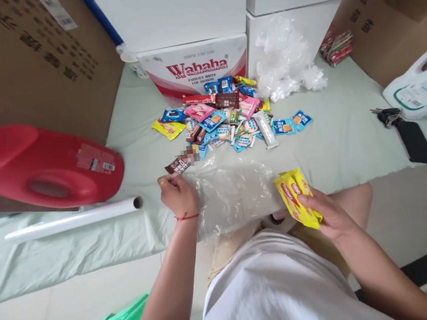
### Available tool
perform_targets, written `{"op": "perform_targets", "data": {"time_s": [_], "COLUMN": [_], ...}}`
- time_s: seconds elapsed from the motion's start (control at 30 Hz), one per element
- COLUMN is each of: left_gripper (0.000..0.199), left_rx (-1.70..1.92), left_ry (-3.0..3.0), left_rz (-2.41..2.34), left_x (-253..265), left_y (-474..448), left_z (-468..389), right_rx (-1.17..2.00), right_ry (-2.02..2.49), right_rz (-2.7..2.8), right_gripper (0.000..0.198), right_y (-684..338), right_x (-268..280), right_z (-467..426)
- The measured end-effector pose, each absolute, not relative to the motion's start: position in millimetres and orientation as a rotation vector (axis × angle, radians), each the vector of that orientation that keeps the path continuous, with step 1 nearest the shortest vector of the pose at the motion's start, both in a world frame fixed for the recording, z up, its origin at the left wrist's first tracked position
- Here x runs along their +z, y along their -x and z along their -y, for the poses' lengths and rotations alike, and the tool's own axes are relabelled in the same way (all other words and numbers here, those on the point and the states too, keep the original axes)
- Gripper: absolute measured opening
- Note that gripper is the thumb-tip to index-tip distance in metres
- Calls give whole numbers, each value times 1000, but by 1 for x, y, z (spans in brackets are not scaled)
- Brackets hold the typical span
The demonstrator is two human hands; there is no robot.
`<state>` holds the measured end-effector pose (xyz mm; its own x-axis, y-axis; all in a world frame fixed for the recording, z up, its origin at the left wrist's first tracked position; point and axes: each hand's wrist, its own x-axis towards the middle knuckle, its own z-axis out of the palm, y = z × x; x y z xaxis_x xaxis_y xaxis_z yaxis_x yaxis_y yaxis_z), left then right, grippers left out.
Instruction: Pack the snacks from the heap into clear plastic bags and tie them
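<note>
My left hand (179, 193), with a red cord at the wrist, has its fingers closed at the near end of a brown snack packet (176, 166). A clear plastic bag (236, 191) lies flat beside this hand, at the table's front edge. On the other side, my right hand (329, 212) grips yellow snack packets (297, 196), thumb on top, just right of the bag. Beyond both hands is a pile of small wrapped snacks, among them a pink packet (199, 112), a blue packet (212, 121) and a silvery bar (266, 129).
Behind the pile stand a Wahaha carton (197, 64) and crumpled clear plastic (285, 59). A red jug (45, 169) and a white roll (74, 220) lie left. To the right are keys (388, 117), a black phone-like object (415, 141) and a white jug (417, 88).
</note>
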<state>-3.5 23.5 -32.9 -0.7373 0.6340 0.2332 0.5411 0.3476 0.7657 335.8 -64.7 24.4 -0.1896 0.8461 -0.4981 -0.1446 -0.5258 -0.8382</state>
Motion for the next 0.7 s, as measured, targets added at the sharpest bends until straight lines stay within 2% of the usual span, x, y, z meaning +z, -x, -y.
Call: {"op": "perform_targets", "data": {"time_s": [0.13, 0.27, 0.37, 0.57, 0.7], "left_gripper": [15, 14, 13, 14, 12], "left_rx": [1446, 1515, 1543, 1522, 1504], "left_ry": [-878, -767, -748, -741, -715], "left_rz": [-2494, -2404, -2371, -2254, -2124], "left_x": [-37, -46, -49, -41, -33], "left_y": [17, 19, 19, 20, 10], "left_z": [-13, -15, -18, -19, -3], "right_rx": [2072, 2180, 2215, 1972, 1857], "right_ry": [1244, 1145, 1076, 1333, 1454], "right_rz": [535, 338, 267, 504, 899], "right_gripper": [52, 48, 52, 49, 59], "right_y": [-320, -290, -276, -296, -323], "right_x": [30, 24, 18, 18, 35], "right_z": [55, 55, 53, 30, 2]}}
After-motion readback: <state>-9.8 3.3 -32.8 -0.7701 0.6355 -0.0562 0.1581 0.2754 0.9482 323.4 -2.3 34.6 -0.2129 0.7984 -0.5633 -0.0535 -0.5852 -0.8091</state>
